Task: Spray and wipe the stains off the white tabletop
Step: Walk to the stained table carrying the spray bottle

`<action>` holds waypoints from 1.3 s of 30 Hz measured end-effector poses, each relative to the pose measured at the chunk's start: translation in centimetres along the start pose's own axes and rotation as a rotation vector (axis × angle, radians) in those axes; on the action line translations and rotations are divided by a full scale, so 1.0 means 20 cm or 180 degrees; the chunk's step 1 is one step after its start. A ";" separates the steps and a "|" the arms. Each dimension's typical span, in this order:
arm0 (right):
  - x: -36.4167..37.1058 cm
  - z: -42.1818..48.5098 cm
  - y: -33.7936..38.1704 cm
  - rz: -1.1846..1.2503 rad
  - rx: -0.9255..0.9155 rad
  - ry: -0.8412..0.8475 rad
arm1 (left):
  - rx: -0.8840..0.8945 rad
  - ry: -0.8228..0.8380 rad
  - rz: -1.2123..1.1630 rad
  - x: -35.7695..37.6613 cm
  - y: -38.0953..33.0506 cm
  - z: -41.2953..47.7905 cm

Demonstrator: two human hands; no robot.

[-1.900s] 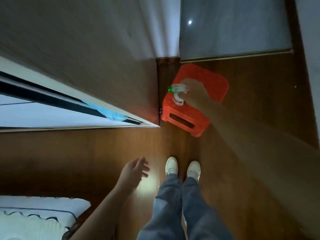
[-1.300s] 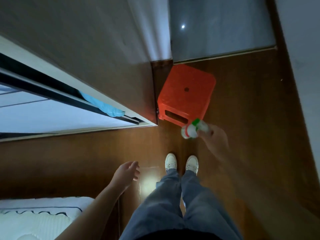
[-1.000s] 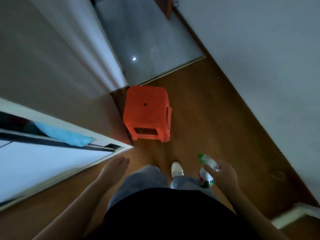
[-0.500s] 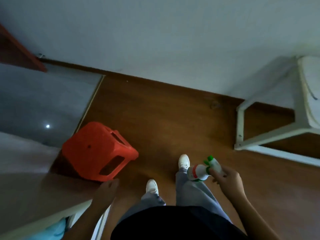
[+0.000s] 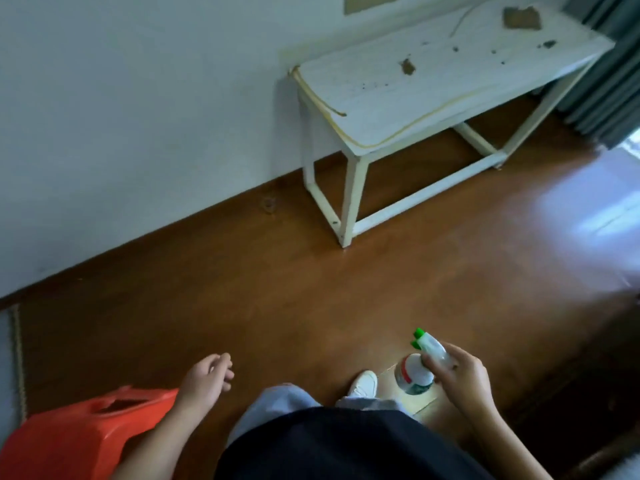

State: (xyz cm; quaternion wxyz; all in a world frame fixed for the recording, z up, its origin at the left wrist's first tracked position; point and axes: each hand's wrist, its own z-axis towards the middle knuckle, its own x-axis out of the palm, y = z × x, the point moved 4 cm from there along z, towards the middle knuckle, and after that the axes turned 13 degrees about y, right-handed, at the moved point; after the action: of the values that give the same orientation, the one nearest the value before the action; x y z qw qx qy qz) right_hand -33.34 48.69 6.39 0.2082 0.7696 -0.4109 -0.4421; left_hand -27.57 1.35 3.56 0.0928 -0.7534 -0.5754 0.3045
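Pale wall [image 5: 138, 116] w/ brown wood floor [image 5: 311, 289], orange stool [image 5: 69, 441] btm-left, grey curtain [image 5: 606, 81] top-right, daylight glare [image 5: 588, 216] on floor nearby

Left hand [image 5: 207, 379]: fingers loosely curled, holding nothing.
Right hand [image 5: 464, 381]: fingers curled round a spray bottle [image 5: 415, 374].

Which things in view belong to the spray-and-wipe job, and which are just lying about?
For the job: spray bottle, gripped in the right hand; white table; brown stains on its top. No cloth is in view.

Lying about: orange plastic stool by the idle left hand; dark curtain past the table.
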 end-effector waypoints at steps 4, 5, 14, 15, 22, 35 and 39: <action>-0.26 0.06 -0.22 0.0195 0.0060 -0.0343 | -0.0127 0.0168 0.0452 0.18 -0.18 0.07; -0.31 0.07 -0.25 0.0277 0.0098 -0.0446 | -0.0168 0.0227 0.0514 0.21 -0.23 0.09; -0.69 0.24 -0.46 0.1010 0.0370 -0.1116 | -0.0296 0.0688 0.1457 0.59 -1.00 0.46; -0.73 0.26 -0.49 0.1054 0.0453 -0.1139 | -0.0242 0.0757 0.1541 0.67 -1.11 0.51; -1.09 0.25 -0.64 0.1108 0.0954 -0.1641 | 0.0375 0.1328 0.2176 1.37 -1.89 0.71; -1.86 0.57 -1.08 0.1375 0.1245 -0.1832 | 0.0905 0.1496 0.2548 2.38 -2.84 0.76; -2.18 0.82 -1.10 0.1322 0.0975 -0.1652 | 0.0587 0.1203 0.2384 2.52 -2.88 0.78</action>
State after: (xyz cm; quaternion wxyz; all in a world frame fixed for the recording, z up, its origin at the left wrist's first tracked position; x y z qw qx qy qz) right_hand -49.30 97.55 4.95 0.0647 0.5543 -0.6590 -0.5043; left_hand -75.46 63.00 1.64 0.1466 -0.9414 -0.2055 0.2239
